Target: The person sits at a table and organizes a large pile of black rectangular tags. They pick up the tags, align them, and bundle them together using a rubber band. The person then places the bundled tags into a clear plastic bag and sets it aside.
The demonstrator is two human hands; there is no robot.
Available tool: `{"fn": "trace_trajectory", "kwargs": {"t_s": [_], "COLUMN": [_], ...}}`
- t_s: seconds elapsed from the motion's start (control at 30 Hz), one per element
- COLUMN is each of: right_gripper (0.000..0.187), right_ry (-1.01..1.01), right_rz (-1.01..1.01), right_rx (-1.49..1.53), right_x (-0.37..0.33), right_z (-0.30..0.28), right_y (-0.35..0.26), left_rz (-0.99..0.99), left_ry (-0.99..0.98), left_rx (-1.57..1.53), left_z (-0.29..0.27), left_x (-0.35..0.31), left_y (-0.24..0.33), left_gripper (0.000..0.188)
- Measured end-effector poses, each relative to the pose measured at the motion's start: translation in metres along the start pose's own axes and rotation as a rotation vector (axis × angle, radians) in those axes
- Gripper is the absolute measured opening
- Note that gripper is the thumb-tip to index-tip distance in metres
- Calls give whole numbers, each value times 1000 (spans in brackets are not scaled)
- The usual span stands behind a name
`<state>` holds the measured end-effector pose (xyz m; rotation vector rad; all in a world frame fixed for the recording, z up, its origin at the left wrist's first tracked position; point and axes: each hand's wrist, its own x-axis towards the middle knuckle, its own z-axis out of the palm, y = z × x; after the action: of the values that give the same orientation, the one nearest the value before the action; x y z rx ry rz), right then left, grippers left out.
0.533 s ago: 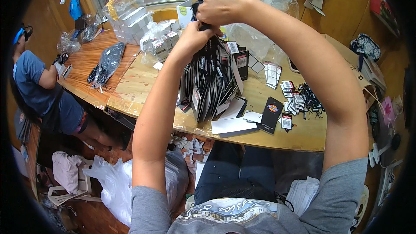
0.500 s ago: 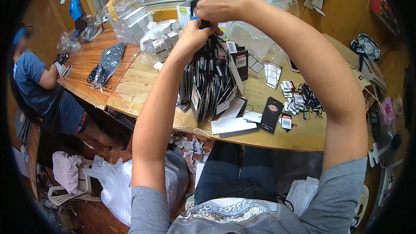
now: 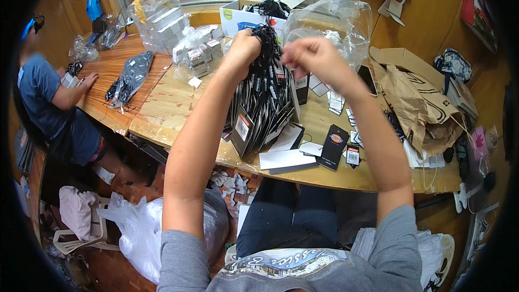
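Observation:
A thick bundle of black hang tags (image 3: 259,108) hangs fanned out over the table, its black strings (image 3: 265,35) gathered at the top. My left hand (image 3: 243,53) is closed round those strings and holds the bundle up. Just right of the strings is my right hand (image 3: 319,60), its fingers loosely bent and apart, with nothing visible in them. Below the bundle lie a white card strip (image 3: 289,159) and a black tag with a coloured logo (image 3: 333,147). Beside them is a small barcode tag (image 3: 352,156).
A white box (image 3: 231,17) with black strings stands behind the bundle, next to a clear plastic bag (image 3: 346,19). Wrapped white stacks (image 3: 197,54) sit at left, a brown paper bag (image 3: 413,103) at right. A person (image 3: 54,92) works at the left table (image 3: 154,75).
My right hand has come off the string tops and moved right and nearer. The left hand keeps its grip on the strings. At left, the other person's arm has reached out over the table.

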<state>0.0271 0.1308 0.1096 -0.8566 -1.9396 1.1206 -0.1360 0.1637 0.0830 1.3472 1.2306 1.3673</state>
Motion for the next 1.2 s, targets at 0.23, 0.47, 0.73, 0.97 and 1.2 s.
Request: {"fn": "trace_trajectory", "kwargs": {"t_s": [0.23, 0.47, 0.73, 0.97, 1.2], "right_gripper": [14, 25, 56, 43, 19], "right_ry": [297, 275, -193, -251, 176], "right_rz": [-658, -137, -428, -200, -296], "right_rx": [-544, -555, -586, -898, -578], "right_x": [34, 45, 36, 36, 26], "right_z": [12, -59, -26, -15, -17], "right_y": [15, 27, 16, 4, 18], "left_rz": [-17, -119, -52, 12, 0], "left_ry": [-163, -395, -257, -371, -327], "left_rx": [362, 536, 742, 810, 856], "left_z": [10, 14, 31, 23, 18], "left_x": [-2, -5, -7, 5, 7], "left_y": [12, 29, 28, 20, 16], "left_gripper": [22, 14, 26, 21, 20]}}
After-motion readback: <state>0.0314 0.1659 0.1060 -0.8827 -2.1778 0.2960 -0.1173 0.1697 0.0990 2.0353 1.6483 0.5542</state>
